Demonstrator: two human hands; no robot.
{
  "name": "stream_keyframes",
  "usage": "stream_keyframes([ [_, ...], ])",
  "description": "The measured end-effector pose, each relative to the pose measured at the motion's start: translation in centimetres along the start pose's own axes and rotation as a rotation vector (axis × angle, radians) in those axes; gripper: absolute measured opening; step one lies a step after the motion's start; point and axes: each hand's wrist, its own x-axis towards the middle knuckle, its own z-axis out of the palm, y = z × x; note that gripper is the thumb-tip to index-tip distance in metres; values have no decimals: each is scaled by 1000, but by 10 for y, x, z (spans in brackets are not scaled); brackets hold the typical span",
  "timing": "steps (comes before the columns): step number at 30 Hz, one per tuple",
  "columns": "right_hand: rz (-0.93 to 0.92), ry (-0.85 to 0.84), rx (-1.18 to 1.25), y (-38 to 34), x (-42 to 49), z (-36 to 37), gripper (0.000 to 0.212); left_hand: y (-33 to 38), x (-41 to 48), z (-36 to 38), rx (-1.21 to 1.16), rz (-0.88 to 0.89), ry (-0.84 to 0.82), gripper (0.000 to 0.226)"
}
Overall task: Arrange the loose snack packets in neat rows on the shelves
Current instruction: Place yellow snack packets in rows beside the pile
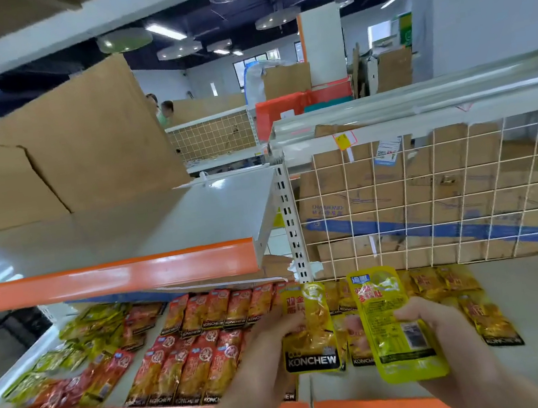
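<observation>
Across the orange-edged lower shelf (530,299), red packets (191,354) lie in rows beside a loose heap (86,330) (yellow-green, at the far left). Above the shelf's middle, the left hand (265,344) grips a logo-side yellow packet (308,328), and the right hand (449,334) pinches a label-side yellow packet (392,321).

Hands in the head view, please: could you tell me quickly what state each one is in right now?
Left hand: grips the front-facing yellow packet.
Right hand: grips the barcode-side yellow packet.
</observation>
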Motion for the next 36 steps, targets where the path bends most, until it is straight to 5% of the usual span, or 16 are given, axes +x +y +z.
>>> stream_keyframes([
  [4, 9, 40, 61, -9, 4, -10, 40, -4, 17, 15, -143, 20, -47, 10],
  [9, -172, 344, 168, -22, 14, -57, 36, -12, 70, 32, 8, 9, -161, 42],
  [12, -185, 350, 210, -22, 16, -84, 33, -18, 81, 60, -80, -39, -73, 39],
  [15, -23, 136, 352, -33, 12, -104, 50, -31, 77, 85, -116, -29, -174, 19],
  [20, -10, 184, 197, -46, 18, -167, 57, -46, 85, 138, -129, -43, -73, 9],
  [23, -55, 224, 138, -59, 19, -202, 26, -64, 92, 172, -127, -61, 26, 49],
  [26, -66, 284, 33, -72, 17, -242, 21, -75, 93, 212, -114, -53, 16, 72],
  [32, -106, 294, -222, -89, 4, -292, 17, -112, 104, 257, -73, 12, 97, 78],
  [36, -132, 284, -341, -98, -4, -313, 18, -118, 96, 278, -40, -13, 112, 32],
])
